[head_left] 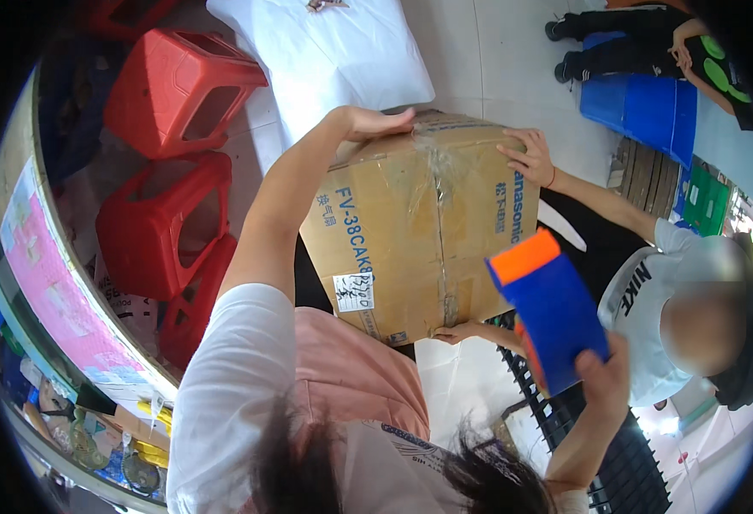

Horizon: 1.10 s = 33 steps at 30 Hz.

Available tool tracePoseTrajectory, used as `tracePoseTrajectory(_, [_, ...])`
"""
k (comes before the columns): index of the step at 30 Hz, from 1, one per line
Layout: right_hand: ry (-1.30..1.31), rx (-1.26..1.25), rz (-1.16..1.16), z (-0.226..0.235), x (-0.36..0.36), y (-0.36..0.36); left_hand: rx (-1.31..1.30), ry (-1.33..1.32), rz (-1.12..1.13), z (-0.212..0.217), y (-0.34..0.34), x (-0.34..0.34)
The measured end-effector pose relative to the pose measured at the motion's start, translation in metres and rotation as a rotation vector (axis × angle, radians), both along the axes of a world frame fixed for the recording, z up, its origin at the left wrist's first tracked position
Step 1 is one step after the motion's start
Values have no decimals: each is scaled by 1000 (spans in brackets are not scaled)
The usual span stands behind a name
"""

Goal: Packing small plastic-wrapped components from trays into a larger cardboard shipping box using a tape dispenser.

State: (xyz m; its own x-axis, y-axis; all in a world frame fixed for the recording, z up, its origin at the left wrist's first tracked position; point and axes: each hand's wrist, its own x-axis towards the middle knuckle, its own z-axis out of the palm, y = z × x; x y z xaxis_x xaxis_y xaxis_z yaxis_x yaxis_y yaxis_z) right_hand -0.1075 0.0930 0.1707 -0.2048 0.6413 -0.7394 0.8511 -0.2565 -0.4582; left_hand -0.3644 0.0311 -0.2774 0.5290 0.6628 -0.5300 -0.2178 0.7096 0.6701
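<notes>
A large brown cardboard box (402, 248), with clear tape along its middle seam, is held up in front of me. My left hand (380, 124) lies against the far upper edge of the box, its fingers stretched out flat. Near the right side of the box, my right hand (606, 377) is closed round a blue tape dispenser (556, 317) with an orange front end, held apart from the seam. Another person's hand (530, 158) grips the box's far right corner, and that person's other hand (458, 332) supports the near edge. A white label (353, 292) sticks to the box.
Red plastic stools (171, 94) lie on their sides at the left, beside a curved counter (77, 283). A white sack (333, 60) is beyond the box. The co-worker (650, 308) stands close at right, near a black rack (616, 454); blue bins (637, 111) stand at far right.
</notes>
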Motion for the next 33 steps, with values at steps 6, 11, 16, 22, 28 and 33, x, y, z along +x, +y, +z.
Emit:
tracePoseTrajectory(6, [169,-163,65,-37,65,-29,-287,163,-100,46,50,26])
tracePoseTrajectory(11, [277,-197,107,-116,145,-64,50,885,-197,11,50,27])
tracePoseTrajectory(16, [349,-192,94,-192,196,-85,554,1251,140,91,23,97])
tracePoseTrajectory(22, [361,-252,12,-189,282,-108,667,1562,1,100,0,129])
tracePoseTrajectory(28, [208,-408,-88,-116,440,-166,589,1592,-119,104,3,132])
tracePoseTrajectory(33, [287,-447,-128,-105,493,-195,723,1707,-165,87,6,122])
